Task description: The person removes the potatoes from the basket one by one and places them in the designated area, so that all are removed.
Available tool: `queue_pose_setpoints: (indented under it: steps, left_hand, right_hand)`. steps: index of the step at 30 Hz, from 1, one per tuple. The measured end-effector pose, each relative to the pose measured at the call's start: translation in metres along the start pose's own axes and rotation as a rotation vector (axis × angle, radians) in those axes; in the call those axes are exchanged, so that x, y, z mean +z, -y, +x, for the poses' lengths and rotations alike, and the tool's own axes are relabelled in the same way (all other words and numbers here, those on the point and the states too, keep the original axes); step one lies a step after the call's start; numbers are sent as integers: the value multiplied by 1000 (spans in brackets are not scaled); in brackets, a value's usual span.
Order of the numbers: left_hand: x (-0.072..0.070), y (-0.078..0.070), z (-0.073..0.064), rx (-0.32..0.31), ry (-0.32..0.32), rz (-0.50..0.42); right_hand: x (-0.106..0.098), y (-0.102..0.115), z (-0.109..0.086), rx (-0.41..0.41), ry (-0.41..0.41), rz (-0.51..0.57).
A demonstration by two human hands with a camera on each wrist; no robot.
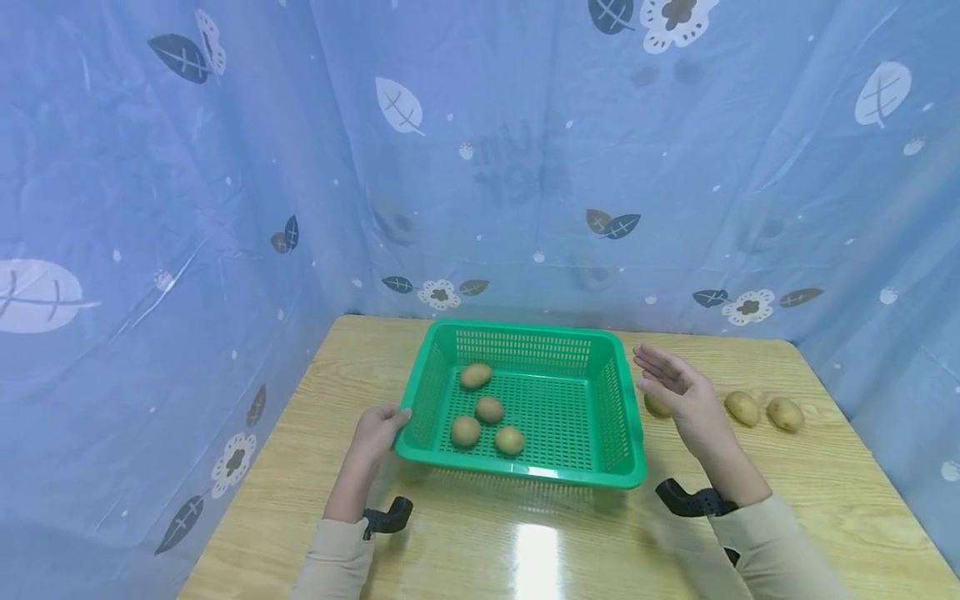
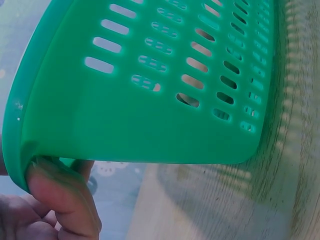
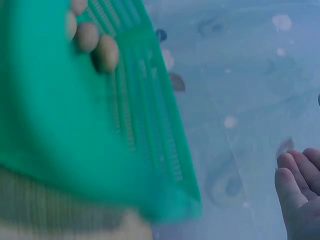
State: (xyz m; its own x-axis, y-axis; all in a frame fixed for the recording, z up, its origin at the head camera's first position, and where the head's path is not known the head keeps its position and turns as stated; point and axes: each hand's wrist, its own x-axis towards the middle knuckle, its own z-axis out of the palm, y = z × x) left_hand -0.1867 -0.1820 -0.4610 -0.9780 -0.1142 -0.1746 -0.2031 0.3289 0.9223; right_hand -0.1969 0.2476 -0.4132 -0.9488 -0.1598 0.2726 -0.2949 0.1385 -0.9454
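A green plastic basket (image 1: 551, 417) with slotted sides holds several potatoes (image 1: 490, 409), gathered toward its left half. My left hand (image 1: 375, 433) grips the basket's rim at the left near corner, thumb on top. In the left wrist view, its curled fingers (image 2: 65, 197) tuck under that rim. Beyond the basket's right edge, my right hand (image 1: 693, 408) is raised with fingers extended and nothing in it. It partly covers a potato (image 1: 657, 406) on the table. The right wrist view shows the same open hand (image 3: 302, 195) apart from the basket.
Two more potatoes, one (image 1: 742, 408) beside another (image 1: 785, 414), lie on the wooden table (image 1: 832, 500) at the right. A blue patterned curtain (image 1: 495, 167) hangs behind the table and along its sides. Each wrist wears a black mount (image 1: 388, 517).
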Motion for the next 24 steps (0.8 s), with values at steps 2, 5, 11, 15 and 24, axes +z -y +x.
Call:
queue_pose_setpoints:
  steps: [2, 5, 11, 15, 24]
  left_hand:
    - [0, 0, -1, 1, 4, 0]
    - [0, -2, -1, -2, 6, -5]
    - [0, -2, -1, -17, -1, 8]
    - [1, -1, 0, -23, -1, 6]
    - [1, 0, 0, -17, -5, 5]
  right_hand:
    - [8, 4, 5, 15, 14, -15]
    - [19, 5, 14, 36, 30, 17]
    - [36, 4, 31, 67, 67, 105]
    - [48, 6, 42, 71, 79, 154]
    - [77, 2, 69, 58, 193, 148]
